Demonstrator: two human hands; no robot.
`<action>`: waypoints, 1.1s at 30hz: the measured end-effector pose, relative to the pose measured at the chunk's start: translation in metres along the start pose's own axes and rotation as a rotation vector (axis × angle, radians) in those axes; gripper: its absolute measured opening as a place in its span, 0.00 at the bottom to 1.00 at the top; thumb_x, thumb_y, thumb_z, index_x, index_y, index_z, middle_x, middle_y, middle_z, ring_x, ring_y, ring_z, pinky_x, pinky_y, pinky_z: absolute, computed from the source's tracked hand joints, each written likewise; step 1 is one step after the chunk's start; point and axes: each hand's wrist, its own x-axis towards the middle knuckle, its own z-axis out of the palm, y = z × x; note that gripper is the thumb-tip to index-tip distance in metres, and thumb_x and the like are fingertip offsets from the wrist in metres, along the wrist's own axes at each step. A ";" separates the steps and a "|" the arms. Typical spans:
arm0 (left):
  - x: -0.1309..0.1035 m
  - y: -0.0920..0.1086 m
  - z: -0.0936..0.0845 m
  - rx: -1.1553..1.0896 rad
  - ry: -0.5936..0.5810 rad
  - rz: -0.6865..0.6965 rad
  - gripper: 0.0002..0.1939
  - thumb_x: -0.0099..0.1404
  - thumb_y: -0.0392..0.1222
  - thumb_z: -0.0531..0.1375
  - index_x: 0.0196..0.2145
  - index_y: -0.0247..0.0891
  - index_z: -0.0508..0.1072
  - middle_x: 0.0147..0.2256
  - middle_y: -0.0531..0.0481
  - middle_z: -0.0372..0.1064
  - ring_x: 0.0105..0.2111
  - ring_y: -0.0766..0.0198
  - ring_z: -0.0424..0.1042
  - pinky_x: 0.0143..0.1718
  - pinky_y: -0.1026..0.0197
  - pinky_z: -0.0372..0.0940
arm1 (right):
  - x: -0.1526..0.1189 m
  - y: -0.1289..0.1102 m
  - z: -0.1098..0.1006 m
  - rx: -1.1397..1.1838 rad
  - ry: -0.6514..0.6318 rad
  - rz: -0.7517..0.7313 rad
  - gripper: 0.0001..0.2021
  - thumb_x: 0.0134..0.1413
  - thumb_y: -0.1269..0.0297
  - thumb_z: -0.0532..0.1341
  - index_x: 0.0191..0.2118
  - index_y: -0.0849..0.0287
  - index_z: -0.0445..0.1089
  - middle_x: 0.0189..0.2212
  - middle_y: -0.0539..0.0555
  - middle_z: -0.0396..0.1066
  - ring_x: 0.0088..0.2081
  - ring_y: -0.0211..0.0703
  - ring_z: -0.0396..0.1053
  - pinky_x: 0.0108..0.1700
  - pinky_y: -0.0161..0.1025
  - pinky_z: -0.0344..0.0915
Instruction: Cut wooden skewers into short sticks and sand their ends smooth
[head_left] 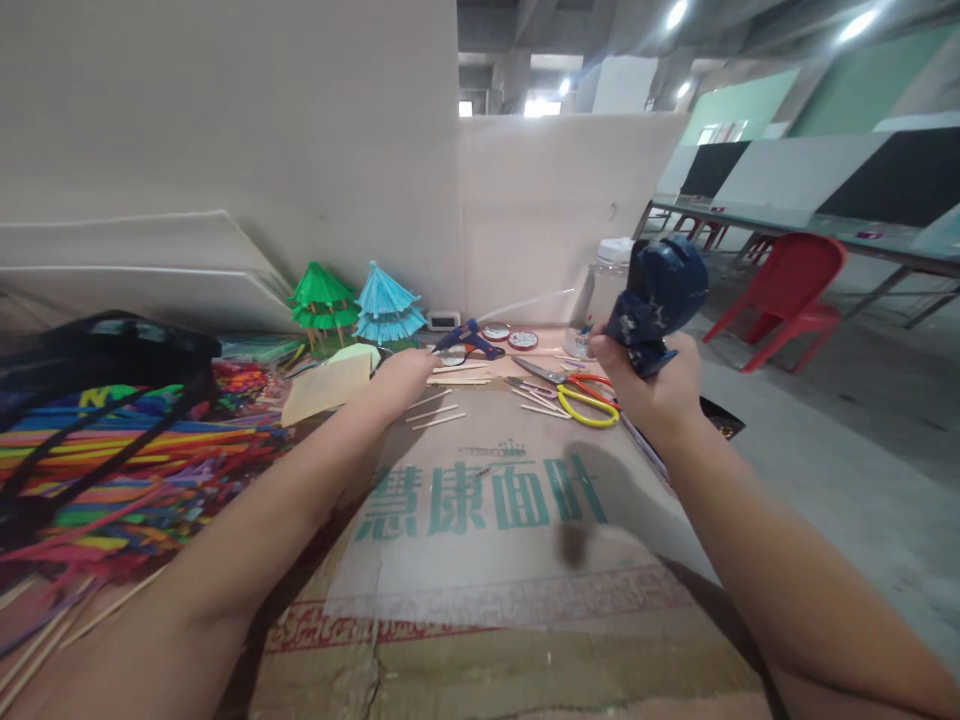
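Note:
My right hand (pixel 652 385) is raised at the right, closed around a scuffed dark blue tool (pixel 667 290) with a rounded head; its exact kind is unclear. My left hand (pixel 409 385) reaches to the back of the cardboard, beside the nozzle of a blue glue gun (pixel 471 338). The left fingers are hidden behind the hand, so a grip does not show. From the glue gun a clear glue stick (pixel 529 299) points up right. Scissors with yellow and red handles (pixel 589 405) lie below the right hand, and thin wooden sticks (pixel 439 415) lie between the hands.
Green (pixel 321 297) and light blue paper trees (pixel 388 303) stand at the back left. Colourful pipe cleaners (pixel 112 470) and a black bag (pixel 127 345) fill the left. A clear jar (pixel 596 300) stands near the right hand. A red chair (pixel 795 290) is beyond.

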 end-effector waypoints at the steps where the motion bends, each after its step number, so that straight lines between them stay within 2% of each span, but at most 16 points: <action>1: 0.000 0.001 0.003 0.007 -0.014 -0.007 0.16 0.71 0.46 0.60 0.53 0.36 0.72 0.52 0.42 0.71 0.50 0.54 0.73 0.52 0.45 0.70 | 0.000 -0.001 0.000 -0.005 -0.005 -0.008 0.16 0.61 0.49 0.57 0.28 0.53 0.67 0.25 0.52 0.71 0.28 0.47 0.70 0.31 0.42 0.64; 8: 0.004 0.013 0.019 0.028 -0.066 -0.055 0.17 0.71 0.46 0.60 0.53 0.35 0.71 0.52 0.42 0.70 0.49 0.55 0.73 0.49 0.47 0.71 | 0.002 -0.004 0.000 -0.012 -0.019 -0.058 0.17 0.63 0.48 0.56 0.29 0.53 0.68 0.26 0.53 0.73 0.29 0.47 0.72 0.31 0.41 0.64; 12: 0.014 0.015 0.022 0.003 -0.086 -0.072 0.17 0.71 0.46 0.60 0.54 0.35 0.71 0.52 0.42 0.70 0.48 0.55 0.74 0.48 0.47 0.72 | 0.001 -0.004 0.001 -0.013 -0.032 -0.040 0.19 0.62 0.45 0.55 0.28 0.53 0.67 0.25 0.53 0.72 0.30 0.48 0.72 0.31 0.42 0.64; 20: 0.022 0.024 0.022 -0.114 -0.034 -0.122 0.19 0.71 0.46 0.61 0.54 0.34 0.70 0.52 0.41 0.70 0.48 0.54 0.73 0.49 0.47 0.72 | -0.002 0.000 0.004 -0.017 -0.059 -0.033 0.15 0.62 0.49 0.57 0.30 0.52 0.69 0.26 0.53 0.73 0.30 0.49 0.72 0.32 0.43 0.66; 22: 0.020 0.026 0.015 -0.185 0.015 -0.131 0.18 0.71 0.46 0.61 0.54 0.34 0.71 0.52 0.41 0.70 0.48 0.55 0.73 0.49 0.47 0.72 | -0.003 0.001 0.006 -0.015 -0.054 -0.039 0.14 0.61 0.49 0.58 0.31 0.52 0.69 0.27 0.53 0.74 0.30 0.49 0.73 0.32 0.42 0.66; 25: 0.008 0.033 -0.008 -0.331 0.140 -0.149 0.15 0.71 0.45 0.60 0.50 0.33 0.72 0.48 0.42 0.72 0.47 0.55 0.74 0.49 0.47 0.71 | -0.004 0.003 0.008 0.007 -0.042 -0.064 0.12 0.61 0.51 0.59 0.33 0.54 0.71 0.29 0.53 0.75 0.31 0.49 0.74 0.34 0.42 0.67; 27: -0.008 0.040 -0.028 -0.461 0.247 -0.159 0.14 0.72 0.44 0.58 0.48 0.32 0.72 0.42 0.42 0.74 0.44 0.55 0.74 0.49 0.47 0.70 | -0.006 0.005 0.012 0.035 -0.054 -0.078 0.11 0.61 0.53 0.60 0.37 0.54 0.72 0.32 0.54 0.77 0.33 0.49 0.75 0.37 0.43 0.69; 29: -0.028 0.048 -0.047 -0.622 0.324 -0.131 0.16 0.74 0.44 0.52 0.53 0.31 0.68 0.39 0.43 0.74 0.40 0.58 0.75 0.45 0.52 0.71 | -0.008 0.008 0.018 0.058 -0.095 -0.083 0.10 0.60 0.56 0.60 0.41 0.55 0.72 0.37 0.56 0.78 0.36 0.50 0.76 0.40 0.44 0.70; 31: -0.050 0.056 -0.062 -0.783 0.340 -0.065 0.20 0.76 0.46 0.46 0.58 0.32 0.64 0.35 0.46 0.74 0.37 0.62 0.76 0.41 0.58 0.72 | -0.010 0.012 0.026 0.059 -0.136 -0.084 0.11 0.58 0.57 0.61 0.44 0.57 0.72 0.41 0.58 0.79 0.41 0.53 0.77 0.43 0.46 0.71; 33: -0.070 0.062 -0.070 -1.005 0.331 0.006 0.23 0.74 0.49 0.50 0.60 0.34 0.64 0.35 0.48 0.74 0.35 0.63 0.77 0.39 0.60 0.72 | -0.014 0.014 0.033 0.046 -0.177 -0.080 0.13 0.57 0.58 0.62 0.46 0.57 0.72 0.44 0.60 0.79 0.44 0.55 0.76 0.45 0.47 0.71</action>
